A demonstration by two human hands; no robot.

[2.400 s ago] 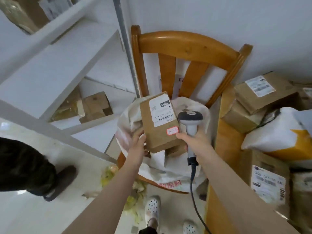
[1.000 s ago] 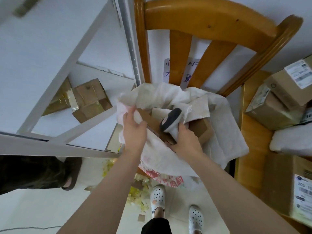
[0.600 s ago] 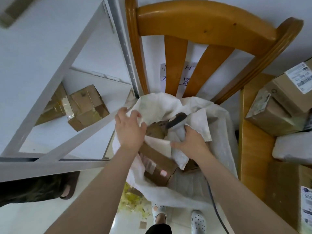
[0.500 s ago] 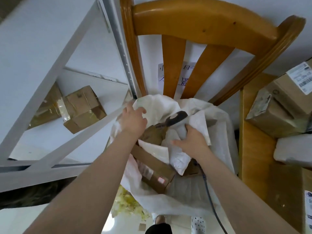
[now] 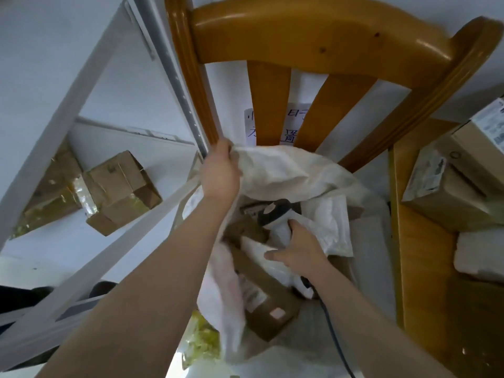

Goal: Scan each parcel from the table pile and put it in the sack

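A white woven sack sits on a wooden chair. My left hand grips the sack's rim at its upper left and holds it up. My right hand is down inside the sack mouth and holds the barcode scanner by its handle; its cable trails down. A brown cardboard parcel with a small pink sticker lies inside the sack below my hands, with other parcels and a white mailer bag around it.
A wooden table at the right carries the parcel pile: cardboard boxes with labels and a white bag. A white shelf frame at the left holds a taped box. Yellow-green scraps lie on the floor.
The brown parcel went from my left hand into the sack. My left hand has since moved up along the sack's rim and pulled it higher. My right hand stays in the sack with the scanner.
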